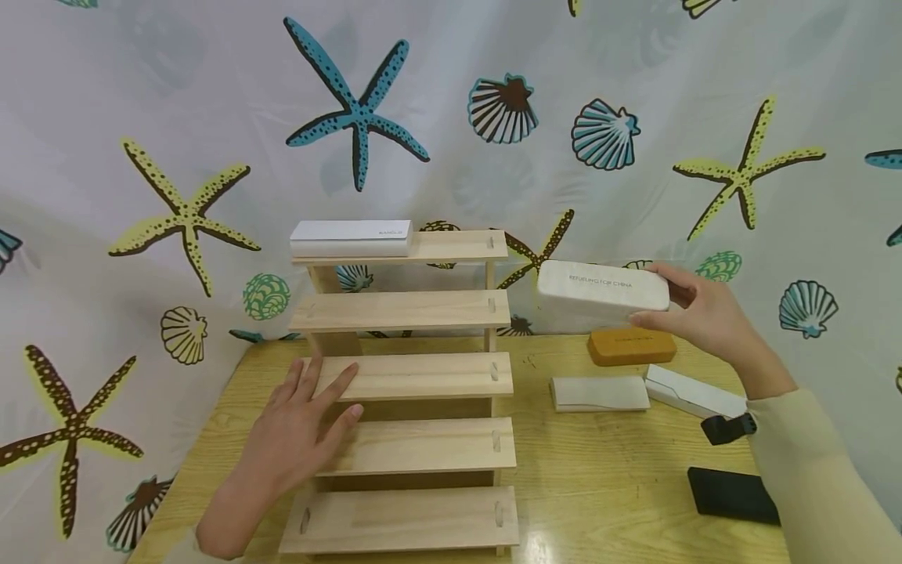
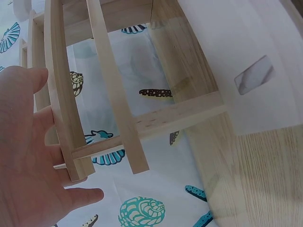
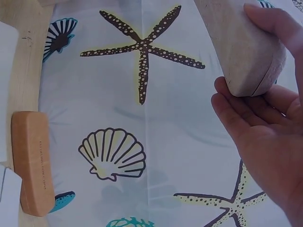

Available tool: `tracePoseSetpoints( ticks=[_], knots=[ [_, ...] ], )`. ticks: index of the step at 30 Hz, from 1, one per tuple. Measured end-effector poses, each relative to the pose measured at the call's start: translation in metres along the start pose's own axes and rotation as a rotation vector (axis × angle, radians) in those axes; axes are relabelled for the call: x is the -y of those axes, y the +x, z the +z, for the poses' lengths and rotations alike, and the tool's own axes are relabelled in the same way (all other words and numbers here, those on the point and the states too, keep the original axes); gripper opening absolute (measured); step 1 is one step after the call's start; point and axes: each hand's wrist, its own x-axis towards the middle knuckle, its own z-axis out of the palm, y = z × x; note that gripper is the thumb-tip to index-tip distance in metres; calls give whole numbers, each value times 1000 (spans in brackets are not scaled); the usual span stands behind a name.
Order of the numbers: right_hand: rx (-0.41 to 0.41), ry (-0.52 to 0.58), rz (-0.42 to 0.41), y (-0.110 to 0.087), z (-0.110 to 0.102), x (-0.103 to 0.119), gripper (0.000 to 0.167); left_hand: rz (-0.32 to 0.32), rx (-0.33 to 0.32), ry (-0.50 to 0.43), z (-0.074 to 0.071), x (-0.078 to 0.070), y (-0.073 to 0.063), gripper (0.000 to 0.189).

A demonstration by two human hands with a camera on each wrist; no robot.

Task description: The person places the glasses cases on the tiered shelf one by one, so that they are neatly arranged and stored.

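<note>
My right hand (image 1: 705,313) holds a white glasses case (image 1: 602,288) by its right end, thumb at the front and fingers behind. The case is up in the air to the right of a wooden tiered rack (image 1: 409,376), printed lettering on its top. In the right wrist view, the case (image 3: 241,47) sits between thumb and fingers. My left hand (image 1: 299,431) rests with spread fingers on the left end of the rack's middle tiers. A white box-shaped case (image 1: 350,239) lies on the top tier, at its left.
On the wooden table (image 1: 599,486), right of the rack, lie an orange-brown glasses case (image 1: 630,346), a cream flat case (image 1: 599,394), a white case (image 1: 694,392) and a black case (image 1: 733,495). A curtain (image 1: 451,180) printed with starfish and shells hangs behind.
</note>
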Motion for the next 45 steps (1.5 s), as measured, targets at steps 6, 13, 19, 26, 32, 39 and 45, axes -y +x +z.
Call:
tracePoseSetpoints(
  ticks=[6,13,19,26,32,39,45],
  knots=[
    [-14,29,9,16,-6,18,72,0,-8,3,0,1,0,62],
    [-25,66,-38,34,-3,37,67,1,-4,2,1,2,-1,62],
    [-17,93,-82,51,6,51,62,1,-7,2,2,2,-1,62],
    [10,165,-120,69,17,65,64,0,-12,-2,4,2,-1,62],
    [26,191,-150,83,28,74,60,1,-12,2,5,4,0,62],
    [36,225,-186,97,40,81,59,5,-19,0,4,4,0,62],
    [47,238,-185,107,50,84,61,8,-17,3,4,4,0,62]
  ],
)
